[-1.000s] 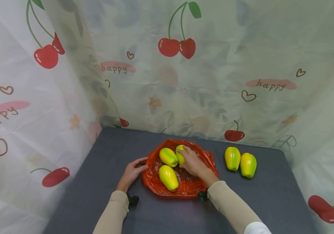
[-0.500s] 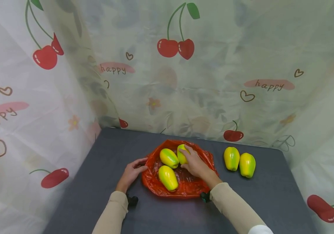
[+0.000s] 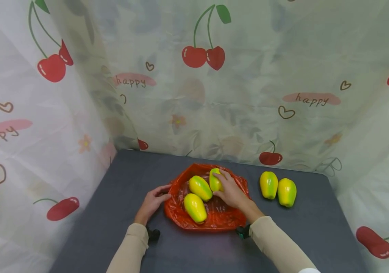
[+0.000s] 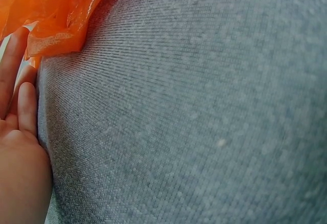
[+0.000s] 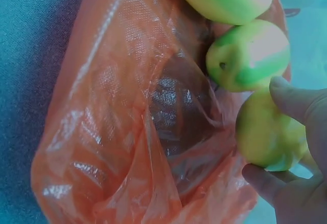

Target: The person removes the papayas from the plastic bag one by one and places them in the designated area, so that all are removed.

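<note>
A red plastic bag (image 3: 214, 223) lies spread open on the dark table, with three oblong yellow-green fruits in it. My right hand (image 3: 230, 189) grips the right-hand fruit (image 3: 215, 182) between thumb and fingers; in the right wrist view the thumb (image 5: 296, 101) is on one side of it. A second fruit (image 3: 200, 188) lies just left of the gripped one, and a third fruit (image 3: 195, 208) sits nearer the front. At the bag's left rim my left hand (image 3: 151, 203) rests with its fingers extended, touching the plastic. In the left wrist view those fingers (image 4: 28, 104) look straight.
Two more yellow-green fruits stand side by side on the table right of the bag, one fruit (image 3: 269, 185) slightly behind the other fruit (image 3: 287, 192). A cherry-printed curtain (image 3: 235, 113) hangs along the back and sides of the table (image 3: 119, 242).
My right hand has shifted slightly right with the fruit it grips. The fruit beside it has moved a little right and towards the front. My left hand stays at the bag's rim.
</note>
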Demonstrator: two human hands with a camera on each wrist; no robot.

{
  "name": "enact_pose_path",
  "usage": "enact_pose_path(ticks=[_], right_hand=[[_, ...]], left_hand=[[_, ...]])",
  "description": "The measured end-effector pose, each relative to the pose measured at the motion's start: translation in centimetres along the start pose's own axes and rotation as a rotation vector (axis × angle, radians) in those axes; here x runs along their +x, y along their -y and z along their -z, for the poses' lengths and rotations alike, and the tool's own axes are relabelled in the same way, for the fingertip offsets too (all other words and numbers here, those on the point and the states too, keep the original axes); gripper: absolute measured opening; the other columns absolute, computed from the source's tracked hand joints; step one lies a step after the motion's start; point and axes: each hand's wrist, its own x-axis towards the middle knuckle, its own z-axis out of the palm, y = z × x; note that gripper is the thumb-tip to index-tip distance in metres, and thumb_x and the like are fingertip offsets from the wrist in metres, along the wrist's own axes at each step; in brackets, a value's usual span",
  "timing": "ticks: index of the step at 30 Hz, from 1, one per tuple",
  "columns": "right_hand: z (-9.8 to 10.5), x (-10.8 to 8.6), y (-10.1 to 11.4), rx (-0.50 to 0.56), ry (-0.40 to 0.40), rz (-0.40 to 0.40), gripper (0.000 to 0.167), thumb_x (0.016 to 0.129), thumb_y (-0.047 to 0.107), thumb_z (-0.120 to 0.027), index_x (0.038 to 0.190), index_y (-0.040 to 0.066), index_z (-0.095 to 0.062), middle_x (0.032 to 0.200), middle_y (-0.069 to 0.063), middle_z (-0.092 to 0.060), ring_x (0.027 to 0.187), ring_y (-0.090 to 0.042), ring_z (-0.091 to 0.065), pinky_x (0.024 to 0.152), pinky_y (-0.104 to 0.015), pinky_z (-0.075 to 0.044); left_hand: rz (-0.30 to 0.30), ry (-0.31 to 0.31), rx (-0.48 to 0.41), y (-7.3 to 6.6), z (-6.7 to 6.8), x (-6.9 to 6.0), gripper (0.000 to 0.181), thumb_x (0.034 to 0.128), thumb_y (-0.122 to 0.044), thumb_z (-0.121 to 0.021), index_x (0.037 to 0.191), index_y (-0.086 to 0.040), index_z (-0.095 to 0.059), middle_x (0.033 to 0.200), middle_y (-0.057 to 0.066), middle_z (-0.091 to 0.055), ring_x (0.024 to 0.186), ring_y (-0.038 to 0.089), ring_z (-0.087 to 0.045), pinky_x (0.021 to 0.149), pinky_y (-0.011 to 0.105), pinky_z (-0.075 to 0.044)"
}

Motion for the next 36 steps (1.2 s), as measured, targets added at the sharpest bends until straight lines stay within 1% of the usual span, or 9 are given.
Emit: enact_pose_path(ticks=[4, 9, 12, 18, 24, 32, 36], right_hand=[[0.4, -0.4, -0.3, 0.015, -0.013, -0.028, 0.072, 0.093, 0.020, -0.075, 0.156, 0.013, -0.040, 0.167, -0.020, -0.025, 0.146, -0.044, -0.041, 0.110, -0.059, -0.047], [0.7, -0.9, -0.6, 0.041, -0.037, -0.042, 0.070, 0.094, 0.019, -0.074, 0.155, 0.012, -0.040, 0.166, -0.020, -0.024, 0.145, -0.044, -0.042, 0.108, -0.058, -0.048], [1.1, -1.3, -0.7, 0.062, -0.051, -0.050, 0.070, 0.094, 0.020, -0.074, 0.155, 0.012, -0.040, 0.166, -0.019, -0.024, 0.145, -0.043, -0.042, 0.108, -0.058, -0.049], [1.8, -2.2, -0.9, 0.072, -0.092, -0.036, 0.068, 0.094, 0.020, -0.074, 0.154, 0.012, -0.042, 0.166, -0.017, -0.026, 0.145, -0.041, -0.043, 0.107, -0.056, -0.050], [2.5, -3.2, -1.5, 0.089, -0.123, -0.050, 0.069, 0.093, 0.018, -0.075, 0.153, 0.011, -0.043, 0.166, -0.018, -0.026, 0.147, -0.042, -0.039, 0.110, -0.059, -0.047], [3.5, -4.4, -2.9, 0.086, -0.194, -0.042, 0.070, 0.089, 0.012, -0.078, 0.151, 0.009, -0.044, 0.165, -0.020, -0.027, 0.144, -0.043, -0.041, 0.109, -0.061, -0.047], [4.2, -4.9, -3.6, 0.086, -0.214, -0.057, 0.072, 0.087, 0.009, -0.077, 0.151, 0.008, -0.044, 0.165, -0.020, -0.027, 0.144, -0.043, -0.040, 0.109, -0.062, -0.046]], left_hand=[[-0.001, 0.007, -0.010, 0.2, -0.1, 0.1, 0.044, 0.0932, -0.033, -0.074, 0.136, -0.026, -0.066, 0.141, 0.003, -0.065, 0.133, 0.025, -0.058, 0.118, 0.051, -0.041], [-0.007, 0.007, -0.021, 0.1, 0.0, 0.2, 0.044, 0.0929, -0.032, -0.075, 0.135, -0.025, -0.067, 0.141, 0.004, -0.065, 0.133, 0.026, -0.058, 0.119, 0.052, -0.040], [0.004, 0.010, -0.018, 0.0, 0.0, 0.2, 0.044, 0.0923, -0.033, -0.075, 0.135, -0.026, -0.067, 0.141, 0.003, -0.064, 0.134, 0.025, -0.057, 0.119, 0.052, -0.040], [0.013, 0.007, -0.017, 0.2, 0.0, 0.3, 0.045, 0.0917, -0.033, -0.076, 0.135, -0.027, -0.067, 0.141, 0.003, -0.065, 0.134, 0.025, -0.057, 0.119, 0.052, -0.040], [0.007, 0.009, -0.018, 0.1, 0.0, 0.2, 0.045, 0.0918, -0.034, -0.076, 0.135, -0.025, -0.066, 0.141, 0.004, -0.064, 0.135, 0.026, -0.057, 0.119, 0.052, -0.040], [0.012, 0.007, -0.010, 0.1, 0.0, 0.0, 0.045, 0.0921, -0.034, -0.075, 0.135, -0.027, -0.066, 0.141, 0.003, -0.065, 0.134, 0.025, -0.057, 0.118, 0.051, -0.041], [0.008, 0.007, -0.002, 0.0, 0.0, 0.0, 0.045, 0.0924, -0.034, -0.075, 0.135, -0.027, -0.066, 0.142, 0.003, -0.064, 0.134, 0.026, -0.057, 0.118, 0.052, -0.041]])
